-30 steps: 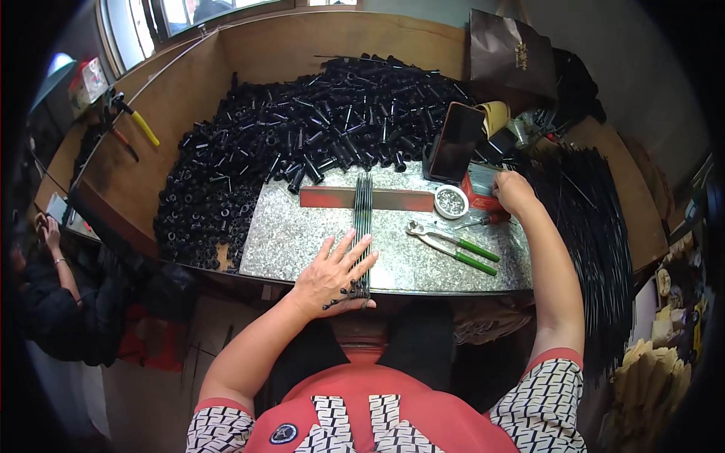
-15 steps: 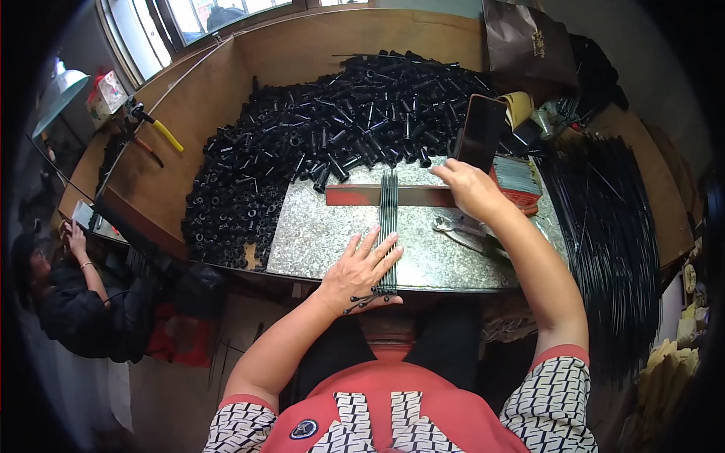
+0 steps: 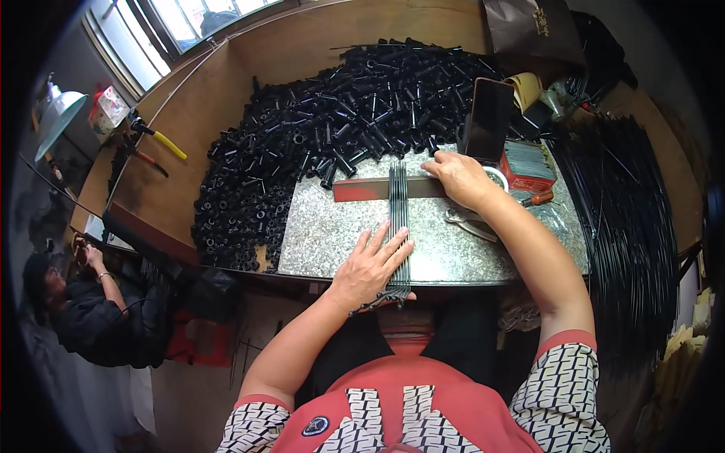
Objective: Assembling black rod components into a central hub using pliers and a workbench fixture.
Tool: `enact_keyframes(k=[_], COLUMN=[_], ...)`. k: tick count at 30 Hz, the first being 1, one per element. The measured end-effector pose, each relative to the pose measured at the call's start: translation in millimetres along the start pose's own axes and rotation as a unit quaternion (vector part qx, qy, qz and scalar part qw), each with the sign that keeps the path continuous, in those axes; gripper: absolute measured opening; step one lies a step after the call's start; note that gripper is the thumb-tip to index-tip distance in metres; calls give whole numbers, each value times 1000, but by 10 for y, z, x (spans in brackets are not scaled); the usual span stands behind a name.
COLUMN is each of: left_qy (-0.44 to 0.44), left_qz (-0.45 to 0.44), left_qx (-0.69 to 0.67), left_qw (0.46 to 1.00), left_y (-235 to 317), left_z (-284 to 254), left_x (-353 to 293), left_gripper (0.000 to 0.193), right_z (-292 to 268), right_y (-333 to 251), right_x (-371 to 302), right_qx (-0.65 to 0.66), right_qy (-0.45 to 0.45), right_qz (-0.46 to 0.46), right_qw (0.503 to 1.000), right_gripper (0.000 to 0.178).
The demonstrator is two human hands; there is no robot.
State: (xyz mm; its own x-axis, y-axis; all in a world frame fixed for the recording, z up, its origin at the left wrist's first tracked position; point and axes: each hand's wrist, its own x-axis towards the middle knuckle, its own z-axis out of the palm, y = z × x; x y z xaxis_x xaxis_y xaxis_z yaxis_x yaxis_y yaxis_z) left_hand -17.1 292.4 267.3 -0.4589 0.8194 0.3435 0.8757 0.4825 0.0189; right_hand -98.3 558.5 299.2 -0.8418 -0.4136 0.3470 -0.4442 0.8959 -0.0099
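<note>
My left hand (image 3: 371,266) lies with fingers spread over a bundle of thin black rods (image 3: 399,204), pressing it against the speckled grey board (image 3: 317,238). Round knobs (image 3: 377,300) at the rods' near ends fan out by my thumb at the board's front edge. Farther up, the rods cross over a flat reddish-brown bar (image 3: 359,190). Above this bar's right part is my right hand (image 3: 462,180), fingers curled and drawn together; what they hold, if anything, is hidden. Pliers (image 3: 472,224) lie beneath my right forearm.
Behind the board rises a heap of black tubular parts (image 3: 340,113). At right stand a dark phone-like slab (image 3: 487,121), a red box (image 3: 526,170), a white ring (image 3: 496,179) and many long black rods (image 3: 627,219). Another person (image 3: 94,294) sits at far left.
My right hand has shifted left along the bar, closer to the rods, and its fingers have curled more. The white ring now shows. My left hand stays on the rods; the view has shifted slightly.
</note>
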Motion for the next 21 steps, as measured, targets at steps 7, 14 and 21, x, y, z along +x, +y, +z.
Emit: enact_keyframes(k=[7,14,21], left_qy=[-5,-12,-7], left_qz=[-4,-1,0], left_qx=[-11,-9,-9], left_qw=[1000,1000,1000], left_y=[18,-12,-6], left_z=[-39,-10,7], left_x=[5,-8,1], left_gripper=[63,60,61], right_z=[8,-32,17], right_y=[-11,-63,27], right_x=[12,53,96], right_qx=[4,6,53], right_qy=[-3,-41,-21], right_qz=[1,18,7], right_qw=[1000,999,998], right_gripper=[29,24,19])
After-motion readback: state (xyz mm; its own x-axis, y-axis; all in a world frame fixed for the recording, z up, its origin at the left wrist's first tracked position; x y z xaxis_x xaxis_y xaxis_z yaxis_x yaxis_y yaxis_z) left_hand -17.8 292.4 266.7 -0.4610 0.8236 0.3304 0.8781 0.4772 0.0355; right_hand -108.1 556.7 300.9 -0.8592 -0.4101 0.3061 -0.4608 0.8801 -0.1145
